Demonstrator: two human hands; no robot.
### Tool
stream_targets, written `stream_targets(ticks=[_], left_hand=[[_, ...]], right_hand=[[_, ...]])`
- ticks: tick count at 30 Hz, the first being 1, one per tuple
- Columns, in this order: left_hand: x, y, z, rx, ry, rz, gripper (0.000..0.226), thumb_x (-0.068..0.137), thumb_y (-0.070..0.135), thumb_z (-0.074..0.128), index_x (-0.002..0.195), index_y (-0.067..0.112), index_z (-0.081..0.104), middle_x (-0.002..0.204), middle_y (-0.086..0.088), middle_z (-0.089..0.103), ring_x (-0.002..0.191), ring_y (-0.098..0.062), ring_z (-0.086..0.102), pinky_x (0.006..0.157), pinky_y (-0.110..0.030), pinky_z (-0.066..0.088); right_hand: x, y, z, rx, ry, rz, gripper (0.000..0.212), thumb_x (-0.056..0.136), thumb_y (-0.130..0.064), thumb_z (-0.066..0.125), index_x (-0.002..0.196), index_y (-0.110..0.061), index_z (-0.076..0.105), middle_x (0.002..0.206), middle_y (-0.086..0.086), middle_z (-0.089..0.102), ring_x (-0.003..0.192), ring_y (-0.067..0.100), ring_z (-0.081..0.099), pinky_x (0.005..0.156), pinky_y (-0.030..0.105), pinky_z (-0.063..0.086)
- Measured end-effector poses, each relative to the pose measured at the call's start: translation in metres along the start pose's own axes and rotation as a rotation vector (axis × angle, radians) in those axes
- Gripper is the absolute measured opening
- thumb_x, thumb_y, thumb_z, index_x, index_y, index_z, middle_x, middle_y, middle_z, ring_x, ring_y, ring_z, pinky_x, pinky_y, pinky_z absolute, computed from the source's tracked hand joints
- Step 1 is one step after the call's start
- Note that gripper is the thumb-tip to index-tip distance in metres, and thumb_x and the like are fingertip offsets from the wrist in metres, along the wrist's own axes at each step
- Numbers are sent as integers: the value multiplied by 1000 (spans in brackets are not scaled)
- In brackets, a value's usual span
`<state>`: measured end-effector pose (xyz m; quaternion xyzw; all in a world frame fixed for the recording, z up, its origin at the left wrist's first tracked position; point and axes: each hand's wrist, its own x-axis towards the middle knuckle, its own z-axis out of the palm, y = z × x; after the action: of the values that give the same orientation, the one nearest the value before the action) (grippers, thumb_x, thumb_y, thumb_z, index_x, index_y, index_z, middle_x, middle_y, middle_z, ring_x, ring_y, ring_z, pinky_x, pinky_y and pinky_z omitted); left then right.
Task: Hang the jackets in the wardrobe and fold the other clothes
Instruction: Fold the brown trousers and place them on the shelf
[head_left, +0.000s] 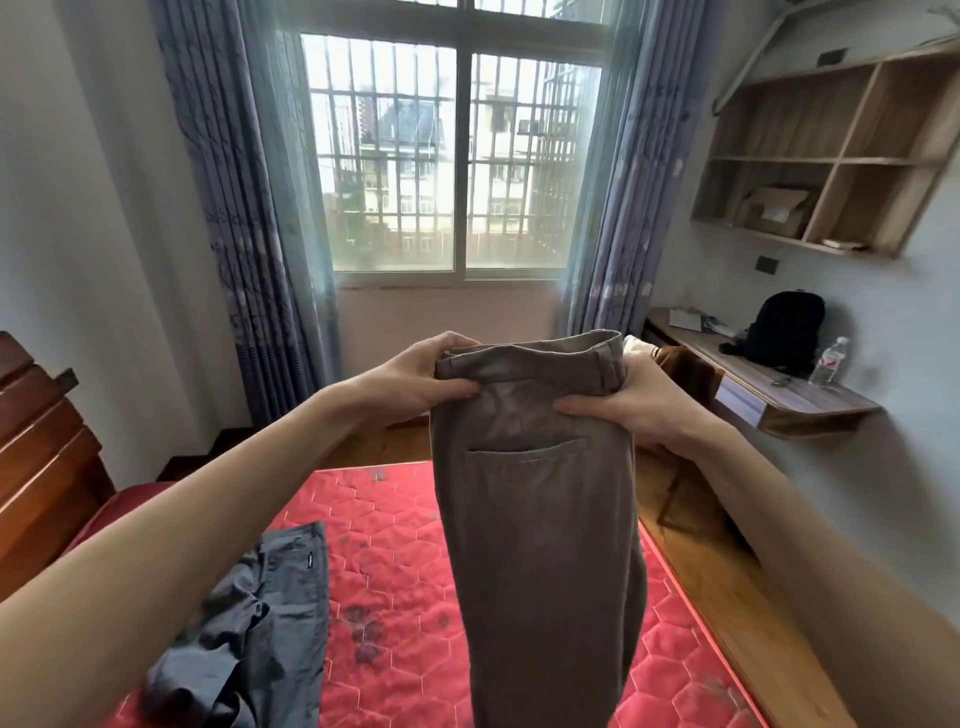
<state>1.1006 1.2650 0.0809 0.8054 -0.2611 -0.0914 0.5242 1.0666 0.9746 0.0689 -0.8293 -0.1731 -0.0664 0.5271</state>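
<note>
Trouser legs run off the bottom edge, so I can't see their ends. My left hand (423, 376) pinches the waistband of the brown trousers (540, 519), my right hand (631, 397) grips the other side; they hang between both above the red mattress (395, 571), grey garment (260, 623) lying left.

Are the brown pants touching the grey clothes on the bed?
Apart. The head view shows the brown pants held up by both hands, with red mattress showing between them and the grey clothes.
</note>
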Motion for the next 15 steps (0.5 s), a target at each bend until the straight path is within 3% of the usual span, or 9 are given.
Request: stream_targets(ticks=[2, 6, 11, 15], left_hand=[[6, -5, -6, 145, -17, -2, 40, 96, 2, 67, 133, 13, 59, 115, -13, 72, 107, -22, 71, 93, -33, 61], [22, -15, -17, 351, 30, 42, 32, 84, 0, 69, 113, 13, 69, 95, -2, 73, 78, -5, 64, 75, -28, 56], [61, -33, -50, 428, 45, 3, 26, 80, 2, 68, 105, 10, 71, 96, -10, 73, 82, -13, 65, 77, -34, 57], [102, -60, -81, 555, 137, -13, 23, 79, 4, 70, 99, 13, 67, 88, -1, 69, 86, -22, 65, 71, -32, 52]], right_hand=[[5, 9, 5, 14, 20, 16, 33, 83, -11, 85, 113, -2, 77, 108, 6, 80, 104, 20, 75, 88, 29, 61], [30, 19, 15, -14, 0, 44, 28, 89, -15, 81, 114, -4, 77, 112, 10, 78, 110, 21, 72, 97, 36, 59], [95, 21, 17, -138, -137, 107, 20, 92, -14, 78, 112, -12, 78, 108, 3, 80, 105, 17, 74, 94, 34, 60], [172, 18, 24, -440, -191, 81, 8, 83, -12, 79, 89, -16, 79, 86, 1, 79, 77, 12, 70, 79, 42, 61]])
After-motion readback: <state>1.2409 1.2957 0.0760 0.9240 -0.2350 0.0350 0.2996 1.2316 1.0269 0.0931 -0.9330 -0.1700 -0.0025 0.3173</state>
